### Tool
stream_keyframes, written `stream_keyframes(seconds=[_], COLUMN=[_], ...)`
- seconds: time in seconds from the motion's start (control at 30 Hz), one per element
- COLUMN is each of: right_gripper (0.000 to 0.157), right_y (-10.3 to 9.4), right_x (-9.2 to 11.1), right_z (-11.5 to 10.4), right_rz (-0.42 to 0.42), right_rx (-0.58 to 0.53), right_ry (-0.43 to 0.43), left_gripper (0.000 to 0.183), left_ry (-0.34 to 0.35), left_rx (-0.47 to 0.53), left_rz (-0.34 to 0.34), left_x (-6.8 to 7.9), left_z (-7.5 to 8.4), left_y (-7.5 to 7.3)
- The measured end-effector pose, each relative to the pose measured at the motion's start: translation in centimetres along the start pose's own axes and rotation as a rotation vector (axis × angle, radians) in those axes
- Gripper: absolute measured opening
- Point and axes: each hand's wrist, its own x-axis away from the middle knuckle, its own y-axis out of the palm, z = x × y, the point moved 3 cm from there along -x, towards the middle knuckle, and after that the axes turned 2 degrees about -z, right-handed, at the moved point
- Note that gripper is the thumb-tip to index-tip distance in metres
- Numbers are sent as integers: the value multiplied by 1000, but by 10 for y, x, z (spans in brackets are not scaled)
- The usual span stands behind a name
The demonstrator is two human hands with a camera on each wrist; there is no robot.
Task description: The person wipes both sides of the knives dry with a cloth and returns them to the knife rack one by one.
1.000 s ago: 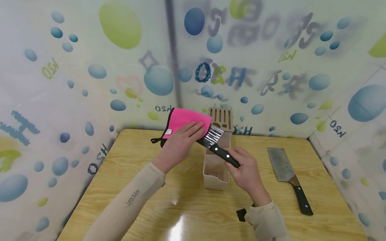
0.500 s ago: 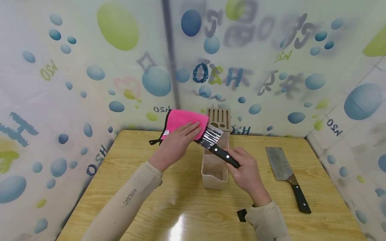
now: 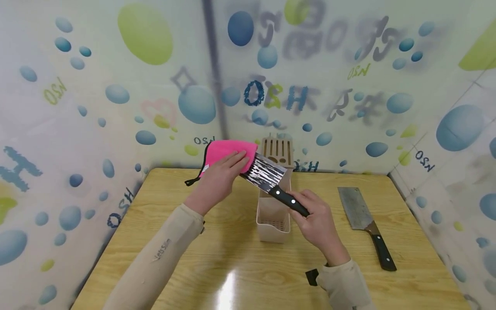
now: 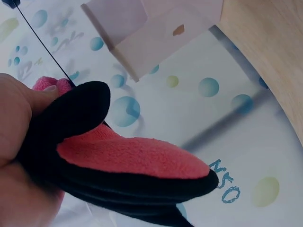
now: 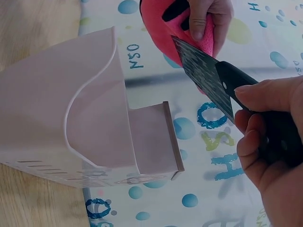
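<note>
My right hand (image 3: 315, 219) grips the black riveted handle of a cleaver (image 3: 267, 173), its blade mottled in black and silver and pointing up to the left. Folded over the blade's far part is a pink cloth (image 3: 226, 153) with black edging and a loop. My left hand (image 3: 217, 183) holds it there, fingers lying on top; in the right wrist view the left thumb presses the cloth (image 5: 163, 28) from the other side. Seen from the left wrist, the folded cloth (image 4: 137, 153) shows its black side outward. The blade's tip is hidden inside the cloth.
A beige utensil holder (image 3: 273, 234) stands on the wooden table (image 3: 186, 267) just beyond and below the cleaver. A slotted tan piece (image 3: 278, 148) rises at its back. Another cleaver (image 3: 356, 211) lies on the right of the table. Patterned walls enclose the back and sides.
My left hand and the cloth have slid left along the blade, away from the handle, so more of the blade shows. My right hand has hardly moved. The view has shifted slightly.
</note>
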Motion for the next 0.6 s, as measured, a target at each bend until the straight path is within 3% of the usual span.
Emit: stream_keyframes(seconds=[0.23, 0.6], right_gripper=[39, 32], right_y=[3, 8], right_x=[-2, -2], right_z=[1, 2], right_rz=[-3, 6], right_rx=[8, 27], right_ry=[-2, -7], left_gripper=[53, 59], left_ry=[-8, 27], left_rx=[2, 31], left_rz=[-1, 29], left_x=[3, 15], left_z=[3, 23], left_y=[-3, 6])
